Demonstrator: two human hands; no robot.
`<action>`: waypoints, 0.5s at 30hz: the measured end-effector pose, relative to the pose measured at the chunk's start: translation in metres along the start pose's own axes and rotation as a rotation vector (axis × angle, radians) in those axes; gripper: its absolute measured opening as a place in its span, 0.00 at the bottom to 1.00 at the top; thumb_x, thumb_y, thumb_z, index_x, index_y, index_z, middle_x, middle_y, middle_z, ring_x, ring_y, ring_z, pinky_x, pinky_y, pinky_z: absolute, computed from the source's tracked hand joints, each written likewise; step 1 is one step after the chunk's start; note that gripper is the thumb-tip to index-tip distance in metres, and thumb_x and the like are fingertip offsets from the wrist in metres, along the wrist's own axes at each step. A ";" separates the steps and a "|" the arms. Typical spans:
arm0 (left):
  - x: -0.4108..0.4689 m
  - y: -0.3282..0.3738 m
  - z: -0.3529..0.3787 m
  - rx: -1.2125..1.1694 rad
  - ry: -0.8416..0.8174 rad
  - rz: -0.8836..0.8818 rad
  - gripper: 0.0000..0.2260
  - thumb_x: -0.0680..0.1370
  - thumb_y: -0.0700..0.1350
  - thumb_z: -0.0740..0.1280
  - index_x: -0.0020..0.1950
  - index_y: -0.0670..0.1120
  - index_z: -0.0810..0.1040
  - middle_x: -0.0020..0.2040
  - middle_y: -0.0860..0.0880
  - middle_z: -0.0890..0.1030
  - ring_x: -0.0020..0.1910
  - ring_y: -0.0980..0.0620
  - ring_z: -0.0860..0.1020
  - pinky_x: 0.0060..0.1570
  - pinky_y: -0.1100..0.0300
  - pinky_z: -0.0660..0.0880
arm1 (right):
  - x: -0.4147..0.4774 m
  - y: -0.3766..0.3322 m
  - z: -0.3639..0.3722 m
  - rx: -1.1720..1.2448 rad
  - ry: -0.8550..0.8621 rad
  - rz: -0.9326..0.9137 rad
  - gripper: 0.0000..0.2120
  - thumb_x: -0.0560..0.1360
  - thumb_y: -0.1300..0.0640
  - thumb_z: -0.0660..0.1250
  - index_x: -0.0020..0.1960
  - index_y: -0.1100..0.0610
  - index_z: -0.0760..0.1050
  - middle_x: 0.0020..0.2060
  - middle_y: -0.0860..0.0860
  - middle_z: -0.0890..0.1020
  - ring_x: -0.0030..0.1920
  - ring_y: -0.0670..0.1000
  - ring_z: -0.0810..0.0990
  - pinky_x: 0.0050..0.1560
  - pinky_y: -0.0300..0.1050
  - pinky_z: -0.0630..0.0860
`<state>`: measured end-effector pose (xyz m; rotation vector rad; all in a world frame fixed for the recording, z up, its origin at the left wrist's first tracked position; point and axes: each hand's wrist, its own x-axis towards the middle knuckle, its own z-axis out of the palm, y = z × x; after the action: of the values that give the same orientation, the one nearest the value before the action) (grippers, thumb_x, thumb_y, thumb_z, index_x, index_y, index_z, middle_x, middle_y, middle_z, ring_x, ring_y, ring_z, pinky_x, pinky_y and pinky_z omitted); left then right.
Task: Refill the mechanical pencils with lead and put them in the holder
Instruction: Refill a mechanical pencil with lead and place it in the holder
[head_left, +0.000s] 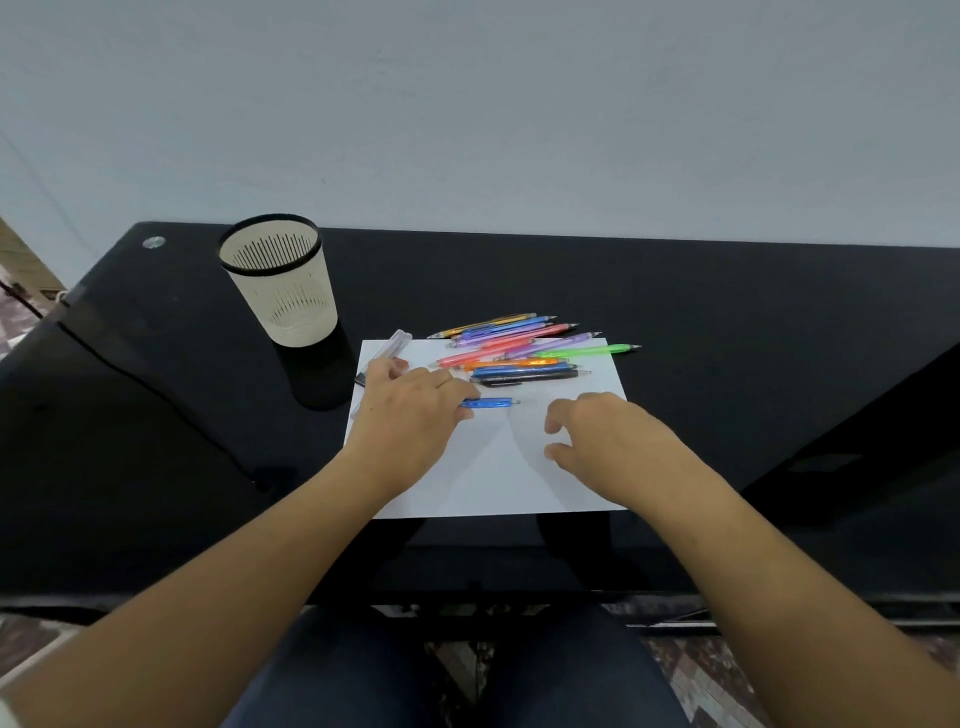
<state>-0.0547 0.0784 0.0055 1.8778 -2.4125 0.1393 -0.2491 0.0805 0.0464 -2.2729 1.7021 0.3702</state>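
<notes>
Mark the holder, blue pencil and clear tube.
holder (291, 306): head view, outer wall.
blue pencil (491, 403): head view, mid barrel.
clear tube (396, 344): head view, far end.

Glossy black bench (727, 312) against a plain pale grey wall (467, 104); patterned tiled floor (701, 686) below its near edge.

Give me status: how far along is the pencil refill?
Early. Done: nothing visible; no pencil shows in the holder. In hand: the left hand grips a blue pencil over the white paper, and the right hand hovers open beside it. Left: the pile of coloured pencils lies at the paper's far edge, with the clear lead tube nearby.
</notes>
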 end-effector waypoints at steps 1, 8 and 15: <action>-0.002 0.000 -0.001 0.004 0.002 -0.003 0.15 0.82 0.55 0.56 0.68 0.58 0.71 0.62 0.57 0.78 0.60 0.55 0.74 0.59 0.54 0.59 | 0.002 0.000 0.001 -0.018 -0.033 -0.001 0.13 0.80 0.51 0.60 0.63 0.51 0.70 0.54 0.51 0.76 0.46 0.48 0.74 0.45 0.41 0.72; -0.011 0.003 -0.007 -0.026 -0.022 -0.039 0.14 0.81 0.55 0.58 0.67 0.59 0.71 0.62 0.58 0.77 0.60 0.55 0.73 0.62 0.53 0.59 | 0.023 0.000 0.015 -0.076 -0.176 0.115 0.10 0.78 0.59 0.62 0.59 0.54 0.73 0.42 0.49 0.72 0.42 0.49 0.73 0.43 0.43 0.72; -0.012 0.004 -0.005 -0.043 -0.059 -0.053 0.15 0.81 0.55 0.59 0.67 0.60 0.71 0.63 0.58 0.77 0.61 0.55 0.73 0.62 0.53 0.60 | 0.019 0.006 0.022 -0.059 -0.169 0.159 0.20 0.74 0.66 0.65 0.64 0.55 0.72 0.55 0.53 0.75 0.43 0.50 0.73 0.42 0.43 0.72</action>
<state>-0.0553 0.0912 0.0091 1.9525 -2.3795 0.0284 -0.2509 0.0705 0.0186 -2.0847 1.8099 0.6351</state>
